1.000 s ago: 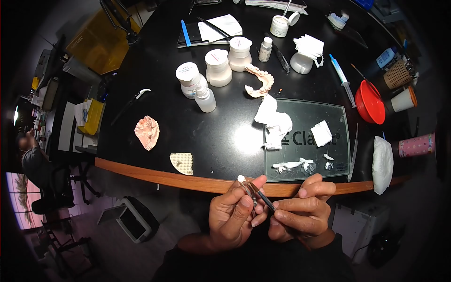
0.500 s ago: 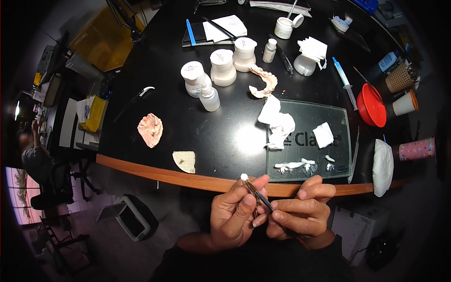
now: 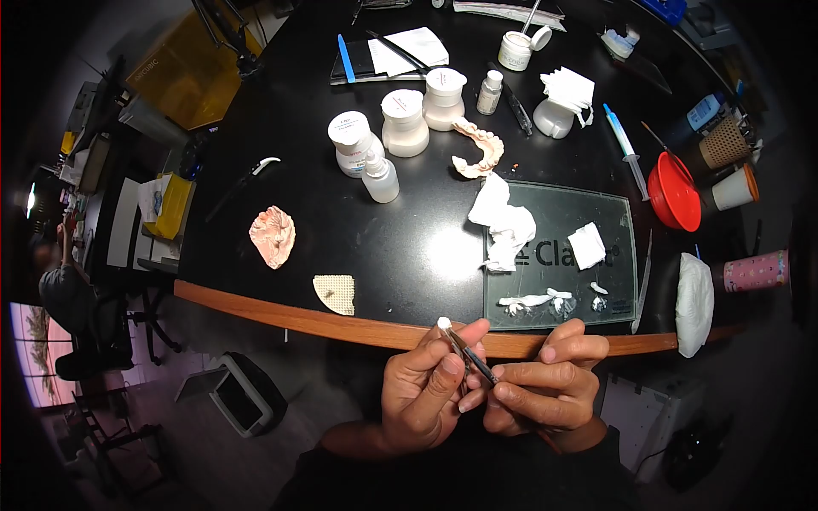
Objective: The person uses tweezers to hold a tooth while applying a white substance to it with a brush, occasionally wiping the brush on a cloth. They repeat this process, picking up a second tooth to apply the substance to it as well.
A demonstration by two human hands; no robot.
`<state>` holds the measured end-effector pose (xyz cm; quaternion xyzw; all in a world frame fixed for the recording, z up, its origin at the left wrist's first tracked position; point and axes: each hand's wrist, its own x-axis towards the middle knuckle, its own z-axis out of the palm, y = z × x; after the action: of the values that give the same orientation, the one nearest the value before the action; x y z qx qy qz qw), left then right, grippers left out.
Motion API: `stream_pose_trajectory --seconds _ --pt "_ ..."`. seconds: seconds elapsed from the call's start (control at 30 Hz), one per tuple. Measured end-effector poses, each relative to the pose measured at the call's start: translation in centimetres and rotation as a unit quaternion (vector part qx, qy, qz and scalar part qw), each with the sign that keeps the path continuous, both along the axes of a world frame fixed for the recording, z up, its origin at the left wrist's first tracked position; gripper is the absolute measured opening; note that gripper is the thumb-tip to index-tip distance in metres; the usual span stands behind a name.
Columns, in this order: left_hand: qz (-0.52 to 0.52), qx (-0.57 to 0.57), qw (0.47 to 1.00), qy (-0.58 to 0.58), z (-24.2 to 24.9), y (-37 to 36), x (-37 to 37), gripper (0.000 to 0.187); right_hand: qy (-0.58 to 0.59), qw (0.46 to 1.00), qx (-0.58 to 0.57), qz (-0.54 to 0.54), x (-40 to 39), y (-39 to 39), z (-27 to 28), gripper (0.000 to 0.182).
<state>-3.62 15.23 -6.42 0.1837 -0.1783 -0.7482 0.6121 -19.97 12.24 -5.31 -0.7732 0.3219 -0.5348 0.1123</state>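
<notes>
My left hand (image 3: 419,393) is closed around slim metal tweezers (image 3: 463,385), and a small white tooth crown (image 3: 443,324) sits at their tip. Between the fingers of my right hand (image 3: 550,393) is a thin, dark-handled brush (image 3: 481,368), which slants up towards the crown and crosses the tweezers in this view. Both hands are just in front of the table's wooden edge (image 3: 383,330). Beyond them lies a glass slab (image 3: 554,200) bearing crumpled tissue (image 3: 511,230), a folded tissue (image 3: 587,245) and small white powder patches (image 3: 558,304).
Powder jars (image 3: 405,128) and a dropper bottle (image 3: 380,180) stand mid-table by a dental arch model (image 3: 486,152). A pink plaster model (image 3: 273,237) and honeycomb tray (image 3: 334,294) lie left. A red bowl (image 3: 669,192), syringe (image 3: 629,157) and pink cup (image 3: 757,271) are right.
Almost nothing has shifted. Both hands keep their grip and place, with only a very slight movement of the crown and the left fingertips.
</notes>
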Motion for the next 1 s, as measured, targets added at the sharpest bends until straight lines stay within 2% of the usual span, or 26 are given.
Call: stream_pose_trajectory --seconds 0.23,0.57,1.0 --pt "0.000 -0.017 1.000 0.009 -0.3 -0.1 -0.1 0.030 -0.062 0.998 0.007 -0.012 -0.1 -0.3 -0.1 0.013" --pt "0.025 -0.031 0.999 -0.026 -0.4 -0.1 -0.6 0.028 -0.073 0.993 0.090 0.019 -0.7 -0.3 1.4 0.014" --pt "0.044 -0.046 0.996 -0.059 -0.5 0.0 -0.9 0.031 -0.090 0.995 0.045 0.022 0.1 -0.5 0.9 0.013"
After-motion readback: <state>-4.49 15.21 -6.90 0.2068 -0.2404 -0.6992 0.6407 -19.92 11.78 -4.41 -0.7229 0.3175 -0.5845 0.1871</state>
